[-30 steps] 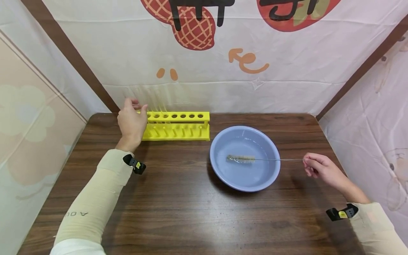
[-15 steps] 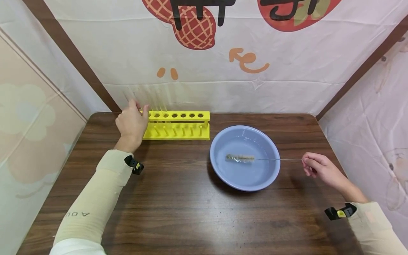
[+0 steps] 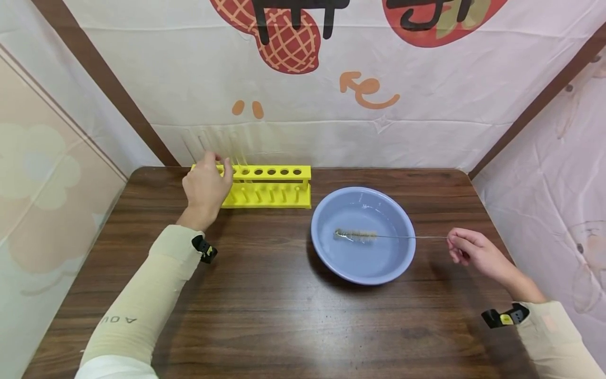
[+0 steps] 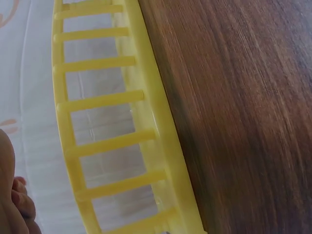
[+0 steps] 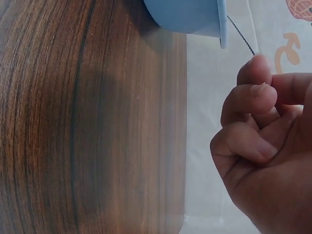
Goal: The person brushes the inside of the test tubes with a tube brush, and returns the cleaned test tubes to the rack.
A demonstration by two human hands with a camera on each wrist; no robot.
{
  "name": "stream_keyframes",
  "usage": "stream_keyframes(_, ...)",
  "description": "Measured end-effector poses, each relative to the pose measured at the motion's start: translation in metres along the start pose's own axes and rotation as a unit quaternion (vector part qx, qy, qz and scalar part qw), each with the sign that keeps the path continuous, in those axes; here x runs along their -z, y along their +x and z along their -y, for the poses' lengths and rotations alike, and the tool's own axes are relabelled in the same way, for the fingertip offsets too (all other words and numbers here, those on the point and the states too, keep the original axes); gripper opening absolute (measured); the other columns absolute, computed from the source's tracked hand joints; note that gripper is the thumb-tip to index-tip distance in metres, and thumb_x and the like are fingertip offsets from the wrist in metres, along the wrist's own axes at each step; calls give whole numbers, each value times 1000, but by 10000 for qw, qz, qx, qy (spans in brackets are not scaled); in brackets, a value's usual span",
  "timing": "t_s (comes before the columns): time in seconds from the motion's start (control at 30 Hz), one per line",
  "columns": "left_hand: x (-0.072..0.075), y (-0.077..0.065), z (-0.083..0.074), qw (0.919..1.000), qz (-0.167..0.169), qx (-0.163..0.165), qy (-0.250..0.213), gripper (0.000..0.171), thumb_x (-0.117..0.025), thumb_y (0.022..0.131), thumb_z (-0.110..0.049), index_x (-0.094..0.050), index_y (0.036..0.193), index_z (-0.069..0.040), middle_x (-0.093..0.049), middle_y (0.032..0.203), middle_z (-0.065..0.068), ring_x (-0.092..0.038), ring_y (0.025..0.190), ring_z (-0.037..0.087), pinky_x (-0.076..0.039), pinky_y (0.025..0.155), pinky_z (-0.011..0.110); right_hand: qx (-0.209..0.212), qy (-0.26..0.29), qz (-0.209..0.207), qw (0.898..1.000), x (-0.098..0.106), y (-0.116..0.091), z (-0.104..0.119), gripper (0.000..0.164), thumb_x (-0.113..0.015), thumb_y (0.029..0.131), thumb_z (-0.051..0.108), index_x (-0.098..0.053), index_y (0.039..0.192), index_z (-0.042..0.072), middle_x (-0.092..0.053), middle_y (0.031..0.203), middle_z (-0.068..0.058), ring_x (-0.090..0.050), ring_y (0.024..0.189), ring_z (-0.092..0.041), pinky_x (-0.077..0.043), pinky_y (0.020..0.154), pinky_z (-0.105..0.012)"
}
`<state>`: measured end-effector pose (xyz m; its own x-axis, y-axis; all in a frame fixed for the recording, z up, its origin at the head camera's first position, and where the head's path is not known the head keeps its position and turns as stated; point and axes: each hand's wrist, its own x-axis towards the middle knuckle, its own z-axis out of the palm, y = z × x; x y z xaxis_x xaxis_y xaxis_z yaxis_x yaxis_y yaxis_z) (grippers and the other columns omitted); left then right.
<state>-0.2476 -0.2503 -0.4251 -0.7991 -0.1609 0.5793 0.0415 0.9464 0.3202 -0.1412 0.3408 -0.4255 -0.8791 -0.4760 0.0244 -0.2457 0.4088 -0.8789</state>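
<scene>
At the back left stands a yellow test tube rack [image 3: 284, 173]. Several clear test tubes [image 3: 235, 145] rise from its left part, faint against the cloth. My left hand [image 3: 205, 187] is in front of that end, thumb and fingers apart beside the tubes, hiding part of the rack. In the left wrist view the rack's pegs [image 4: 105, 100] show large, with part of the left hand [image 4: 14, 204] at the edge. My right hand [image 3: 473, 252] pinches the wire handle of a test tube brush [image 3: 355, 235], whose bristles lie in the water of a blue basin [image 3: 318, 252].
The brown wooden table [image 3: 265, 316] carries the rack and basin. A printed cloth [image 3: 426, 142] hangs right behind the table's back edge, and more cloth flanks both sides. The basin is between the rack and the right hand.
My left hand has moved a little to the right along the rack, uncovering its left end. The right hand and the brush stay nearly in place.
</scene>
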Motion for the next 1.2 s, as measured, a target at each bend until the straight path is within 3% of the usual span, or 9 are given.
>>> stream_keyframes(0.2,0,2,-7,9985,480,157,205,43,-51,104,-37,-66,112,3,-68,78,25,-57,51,38,-48,49,53,15,9,23,10000,0,-1,1,27,-34,110,1,-51,90,-5,-52,68,-9,-45,53,-24,-35,45,-41)
stream_keyframes(0.4,-3,6,-13,9926,1041,405,478,45,-51,105,-40,-63,108,4,-68,80,24,-62,57,38,-50,51,52,65,57,7,10000,0,0,2,26,-34,109,0,-51,89,-3,-52,68,-9,-45,53,-24,-35,45,-39)
stream_keyframes(0.53,-6,7,-13,9926,1013,504,441,45,-51,105,-39,-63,105,4,-67,79,24,-62,58,39,-50,52,52,6,26,25,10000,-2,0,-1,27,-34,110,1,-51,90,-3,-53,68,-8,-46,54,-23,-36,45,-40)
stream_keyframes(0.63,-5,6,-12,9958,730,418,351,46,-50,105,-39,-64,106,5,-68,79,24,-61,55,39,-50,51,52,-51,-23,20,10000,-2,0,-3,26,-34,110,2,-51,90,-2,-53,69,-8,-47,54,-22,-36,45,-40)
stream_keyframes(0.83,2,9,-13,9997,-206,126,36,46,-50,104,-38,-66,103,5,-66,75,23,-61,54,43,-49,50,57,-138,44,-21,9999,-2,-1,-6,26,-35,110,2,-51,90,-4,-53,68,-9,-47,54,-23,-36,45,-39)
stream_keyframes(1.03,15,12,-14,9970,-721,-33,-278,43,-52,102,-38,-64,106,3,-63,74,20,-59,54,42,-46,47,56,-230,84,52,9997,-4,-3,-8,27,-34,110,2,-50,89,-5,-52,68,-8,-48,56,-24,-37,46,-38)
stream_keyframes(1.2,30,17,-16,9899,-1315,-203,-489,39,-51,102,-34,-64,104,3,-58,79,17,-51,52,36,-38,45,46,-329,10,31,9995,-5,-4,-9,29,-35,110,4,-52,88,-3,-52,68,-7,-48,56,-23,-38,47,-38)
